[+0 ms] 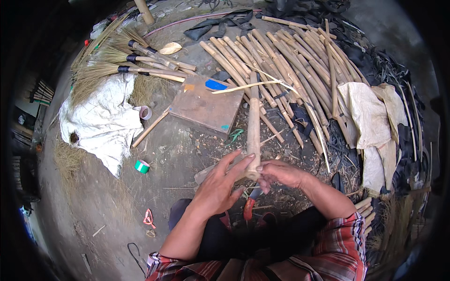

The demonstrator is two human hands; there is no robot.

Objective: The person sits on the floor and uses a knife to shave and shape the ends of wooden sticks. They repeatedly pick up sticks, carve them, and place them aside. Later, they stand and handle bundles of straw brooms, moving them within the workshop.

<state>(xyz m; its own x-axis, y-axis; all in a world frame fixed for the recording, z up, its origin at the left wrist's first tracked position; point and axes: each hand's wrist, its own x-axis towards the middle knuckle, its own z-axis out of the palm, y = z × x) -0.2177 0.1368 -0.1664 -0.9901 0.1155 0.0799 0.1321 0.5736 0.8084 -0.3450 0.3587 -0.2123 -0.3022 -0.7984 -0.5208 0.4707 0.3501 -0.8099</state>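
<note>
A bamboo pole (253,126) points away from me, its near cut end between my hands and its far part over the edge of a wooden board. My left hand (218,185) is open, fingers spread, with fingertips against the pole's left side near that end. On the other side my right hand (283,174) has its fingers curled at the pole's end, thumb touching it. A thin pale sliver shows just below the right fingers. Under my hands, between my legs, lies a tool with a red handle (248,209); its blade is partly hidden.
Many bamboo poles (286,70) lie heaped beyond. The wooden board (201,107) bears blue tape. Grass brooms (101,72), a white sack (101,117) and a green tape roll (141,166) lie left. Beige sacks (365,112) and black rubber strips are right.
</note>
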